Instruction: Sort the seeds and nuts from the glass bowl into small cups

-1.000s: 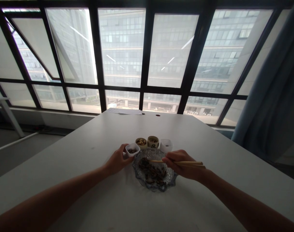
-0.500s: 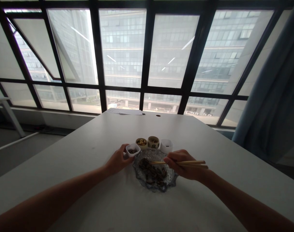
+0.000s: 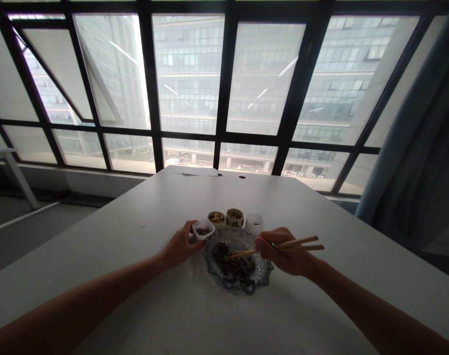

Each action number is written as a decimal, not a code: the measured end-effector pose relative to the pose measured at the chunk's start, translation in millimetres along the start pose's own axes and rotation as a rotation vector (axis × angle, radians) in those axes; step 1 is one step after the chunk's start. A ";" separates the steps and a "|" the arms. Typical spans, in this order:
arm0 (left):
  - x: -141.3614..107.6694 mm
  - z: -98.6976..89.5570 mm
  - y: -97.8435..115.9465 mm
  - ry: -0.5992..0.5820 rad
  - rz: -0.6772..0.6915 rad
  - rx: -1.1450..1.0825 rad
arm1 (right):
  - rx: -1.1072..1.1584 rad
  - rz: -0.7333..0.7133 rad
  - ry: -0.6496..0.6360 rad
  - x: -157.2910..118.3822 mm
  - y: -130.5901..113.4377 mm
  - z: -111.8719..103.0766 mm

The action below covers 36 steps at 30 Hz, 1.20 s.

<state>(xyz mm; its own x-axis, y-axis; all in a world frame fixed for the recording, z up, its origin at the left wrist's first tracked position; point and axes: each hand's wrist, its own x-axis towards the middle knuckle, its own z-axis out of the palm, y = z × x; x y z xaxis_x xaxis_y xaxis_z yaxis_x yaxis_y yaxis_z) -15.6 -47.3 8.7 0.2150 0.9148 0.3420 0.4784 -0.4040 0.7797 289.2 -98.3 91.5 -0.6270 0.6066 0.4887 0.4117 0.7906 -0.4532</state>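
Note:
My left hand [image 3: 181, 245] grips a small white square cup [image 3: 203, 230] with dark bits inside, at the left rim of a clear glass dish [image 3: 264, 277]. Dark, dried-looking pieces [image 3: 239, 268] lie in the dish. Wooden chopsticks [image 3: 301, 243] are held in my right hand [image 3: 283, 250] over the dish's right side. Their tips are among the dark pieces; whether anything is pinched between them is too small to tell. Behind the dish stand a round cup of yellowish pieces [image 3: 216, 219], a beige cup with a black character [image 3: 234, 218] and another white cup [image 3: 254, 223].
The white table [image 3: 165, 315] carries papers [image 3: 190, 171] at its far edge, near two dark round holes. Large windows stand behind it. A blue-grey curtain [image 3: 405, 128] hangs on the right, and another table [image 3: 19, 180] is at the far left.
The chopstick tips have shifted slightly down and the sticks have changed angle, their rear ends now wider apart. My left hand and the white cup have stayed in place.

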 end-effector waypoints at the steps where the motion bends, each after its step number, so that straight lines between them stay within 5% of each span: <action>1: -0.1 -0.1 0.7 0.001 0.000 -0.006 | -0.010 -0.017 0.001 0.1 0.0 0.4; 16: -0.3 0.2 2.7 0.023 -0.005 0.023 | -0.025 -0.056 -0.013 0.4 -1.4 3.4; 27: -0.6 -0.1 1.1 0.011 0.001 0.016 | -0.011 -0.055 -0.119 -2.9 0.4 26.0; 36: -0.1 0.9 0.2 0.014 -0.006 -0.012 | 0.010 0.050 -0.011 0.2 0.7 22.8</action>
<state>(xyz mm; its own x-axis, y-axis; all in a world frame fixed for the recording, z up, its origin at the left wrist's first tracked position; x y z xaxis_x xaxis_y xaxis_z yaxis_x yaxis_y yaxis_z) -14.7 -47.5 8.4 0.2000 0.9172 0.3445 0.4690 -0.3984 0.7882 274.2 -99.6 74.3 -0.6126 0.6447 0.4572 0.4360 0.7582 -0.4849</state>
